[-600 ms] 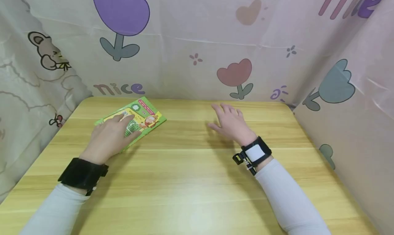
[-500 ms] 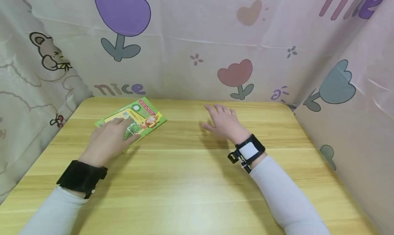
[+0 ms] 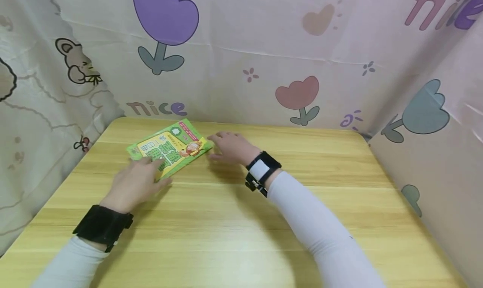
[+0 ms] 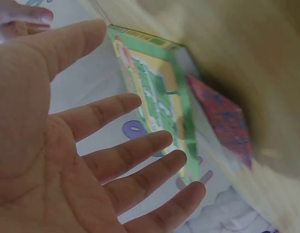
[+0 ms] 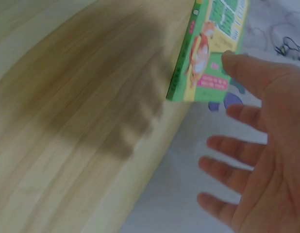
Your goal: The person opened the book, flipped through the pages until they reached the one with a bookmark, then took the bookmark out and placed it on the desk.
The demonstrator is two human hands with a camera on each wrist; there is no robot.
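Observation:
A green and yellow book (image 3: 173, 143) with a printed cartoon figure lies at an angle on the wooden table, back left. My left hand (image 3: 136, 181) is over its near left corner, fingers spread and fairly straight; its palm holds nothing in the left wrist view. At the book's right corner is my right hand (image 3: 234, 147), its fingers extended and spread. In the right wrist view the thumb overlaps the book (image 5: 208, 63); whether it touches cannot be told. A red and blue speckled piece (image 4: 223, 119) shows beside the book's underside in the left wrist view.
The wooden table (image 3: 211, 229) stretches in front of both forearms. A white cloth (image 3: 226, 36) printed with flowers hangs behind and along both sides of it. Each wrist wears a black strap (image 3: 103, 225).
My right hand has moved left across the table to the book's right corner. My left hand has drawn back slightly toward me, uncovering more of the cover. The head view has shifted a little.

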